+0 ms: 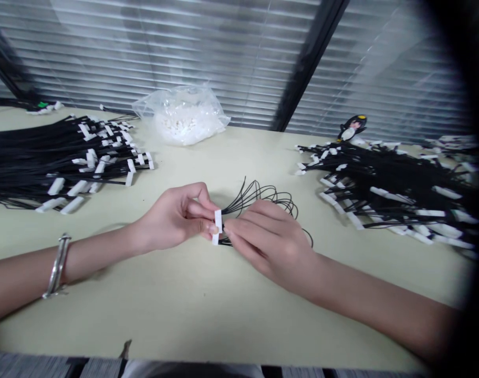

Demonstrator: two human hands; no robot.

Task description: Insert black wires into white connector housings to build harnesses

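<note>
Pinched between the thumb and fingers of my left hand point(184, 216) is a white plastic connector point(218, 221). A second white connector piece point(215, 239) shows just below it. Thin black wires point(274, 197) run from the connectors to the right and loop behind my right hand point(274, 239). The fingers of my right hand are closed on a black wire right at the connector's edge; the fingertips hide the wire's end. Both hands are close together over the middle of the table.
Bundles of black cables with white connectors point(66, 157) lie on the left of the pale table point(176, 315). Another cable pile point(389, 184) lies on the right, with a small penguin-suited figurine point(352, 128) behind it. A clear bag of white parts point(182, 118) rests by the window blinds point(208, 47).
</note>
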